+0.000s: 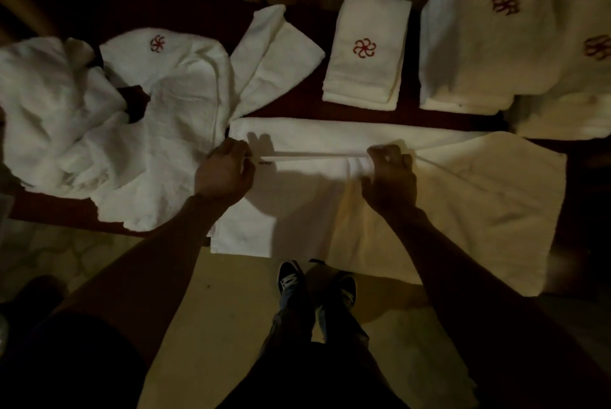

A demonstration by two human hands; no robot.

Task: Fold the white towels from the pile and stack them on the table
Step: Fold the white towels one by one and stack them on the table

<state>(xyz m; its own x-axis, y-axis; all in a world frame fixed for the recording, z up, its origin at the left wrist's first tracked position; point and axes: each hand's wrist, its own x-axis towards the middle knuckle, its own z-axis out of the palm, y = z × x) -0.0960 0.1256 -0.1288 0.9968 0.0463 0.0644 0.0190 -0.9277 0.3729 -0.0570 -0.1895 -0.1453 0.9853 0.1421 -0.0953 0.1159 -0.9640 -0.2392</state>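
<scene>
Head view, dim light. Large white towel [463, 197] lies on the near part of the dark red surface [291, 104], its long axis running left to right along the near edge. The right end and near side spill over that edge toward the floor [215, 302].

Left hand [224, 173] is curled, pinching one edge of the towel. Right hand [390, 177] is also curled, with bunched cloth in its fingers. The edge between them is pulled into a straight, taut line parallel to the surface's length. Judgement: the taut hem is held this way so it can be laid flat as a lengthwise fold.

Unfolded pile [59, 104] sits at the left, crumpled, one red flower emblem showing, and it touches the left end of the towel in hand. Likely kept there within the left hand's reach.

Far side, centre: a small folded towel [363, 51], flower emblem up, long axis near to far. A loosely folded piece [274, 54] lies left of it, angled. Far right: a larger folded stack [479, 38] with a different red monogram, and another [578, 84] beside it. Finished items appear sorted by size and kept clear of the folding strip.

Shoes [314, 283] are visible below, under the hanging cloth.
</scene>
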